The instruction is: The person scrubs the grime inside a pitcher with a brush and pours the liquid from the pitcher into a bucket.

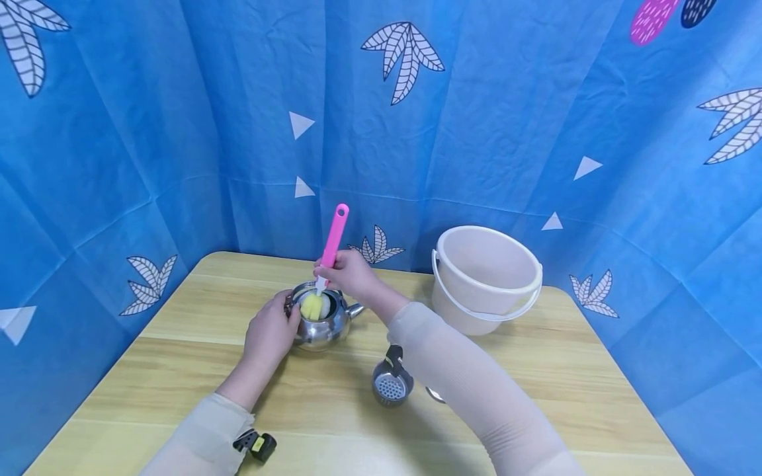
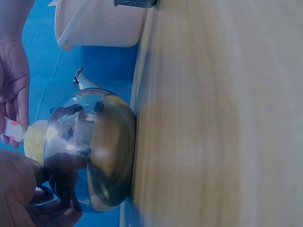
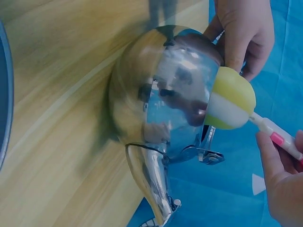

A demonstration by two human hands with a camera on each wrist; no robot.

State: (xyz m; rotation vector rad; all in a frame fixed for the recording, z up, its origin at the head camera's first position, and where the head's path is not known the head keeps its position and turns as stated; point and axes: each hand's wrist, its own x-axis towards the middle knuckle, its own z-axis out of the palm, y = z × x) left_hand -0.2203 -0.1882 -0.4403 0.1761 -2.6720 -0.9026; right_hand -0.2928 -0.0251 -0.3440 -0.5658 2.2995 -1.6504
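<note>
A shiny steel teapot (image 1: 318, 336) stands upright on the table, its spout pointing right. My left hand (image 1: 274, 327) grips it at the handle side, the thumb by the rim. My right hand (image 1: 355, 272) holds a sponge brush (image 1: 335, 239) by the lower part of its pink handle, which tilts up. In the right wrist view, the brush's yellow and white sponge head (image 3: 232, 100) sits at the teapot's mouth, partly inside. The sponge's lower part is hidden by the teapot wall. Left-hand fingers (image 2: 52, 210) curl beside the teapot in the left wrist view.
A white bucket (image 1: 470, 307) with its handle hanging down stands at the back right. Under the right forearm lie a perforated metal infuser (image 1: 391, 385) and a round metal piece (image 1: 435, 395), mostly hidden by the sleeve. A blue patterned curtain (image 1: 381, 152) surrounds the table (image 1: 333, 423).
</note>
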